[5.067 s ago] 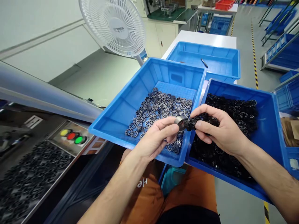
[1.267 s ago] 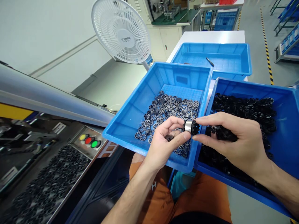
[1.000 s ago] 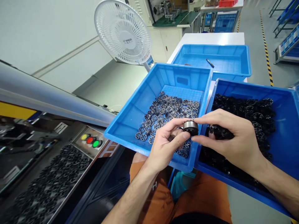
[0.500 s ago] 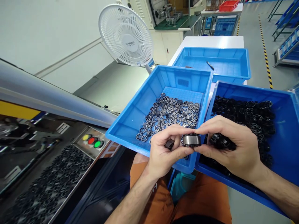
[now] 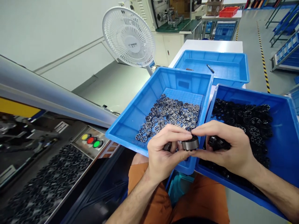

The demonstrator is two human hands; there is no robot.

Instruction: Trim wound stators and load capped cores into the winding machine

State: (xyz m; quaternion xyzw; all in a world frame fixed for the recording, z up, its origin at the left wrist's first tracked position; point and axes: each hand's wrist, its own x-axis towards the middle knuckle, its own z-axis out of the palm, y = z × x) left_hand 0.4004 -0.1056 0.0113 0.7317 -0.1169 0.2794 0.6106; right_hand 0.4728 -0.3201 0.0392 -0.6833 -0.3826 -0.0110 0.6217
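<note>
I have a small metal-ringed wheel (image 5: 190, 144) pinched between both hands over the near edge of the left blue bin (image 5: 130, 118). My left hand (image 5: 163, 152) grips it with thumb and forefinger, a second small dark part tucked under its other fingers. My right hand (image 5: 229, 149) pinches the wheel's right side while its palm holds a black plastic piece (image 5: 216, 142). I judge this to be the fitting step: ring and hub being pressed together. Next I'd need even pressure, then release over the finished wheels (image 5: 170, 115), leaving the black parts (image 5: 247, 116) in the right blue bin (image 5: 280, 130).
</note>
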